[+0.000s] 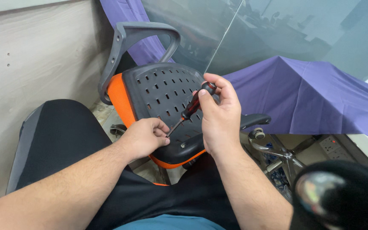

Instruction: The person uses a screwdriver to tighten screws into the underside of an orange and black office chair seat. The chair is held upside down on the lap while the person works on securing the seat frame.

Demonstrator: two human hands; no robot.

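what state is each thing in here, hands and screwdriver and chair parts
right hand: closed around the screwdriver handle
left hand: pinching the shaft near its tip
screwdriver: tilted, tip down on the seat
seat: upside down, slotted black underside up, resting on the lap
armrest: attached to the seat, sticking up
wheel base: detached, lying on the floor
purple cloth: draped

Purple cloth [316, 89] draped across the upper right. Chrome wheeled chair base [277, 155] lower right, white power strip [332, 145] beside it. Pale wood-grain panel [30, 64] at left.
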